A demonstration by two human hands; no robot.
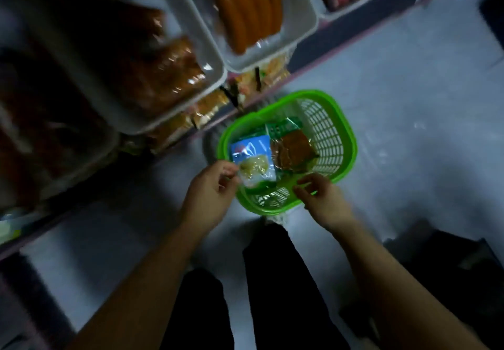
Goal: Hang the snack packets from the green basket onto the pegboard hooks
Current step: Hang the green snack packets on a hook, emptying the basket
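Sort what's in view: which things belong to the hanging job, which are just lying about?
Job: green basket, blue packet pinched by left hand, brown packet, right hand.
Lying about: white trays, sausages, dark box.

The scene is dim, with a cool bluish cast over the floor (409,82). The brightest patch sits around the green basket (346,142) at centre, falling off to near black at the left and lower corners. Motion blur smears the whole view, worst at the upper left. Small glints of glare show on the wrapped goods in the white trays (302,36). Straight edges bow outward towards the borders.
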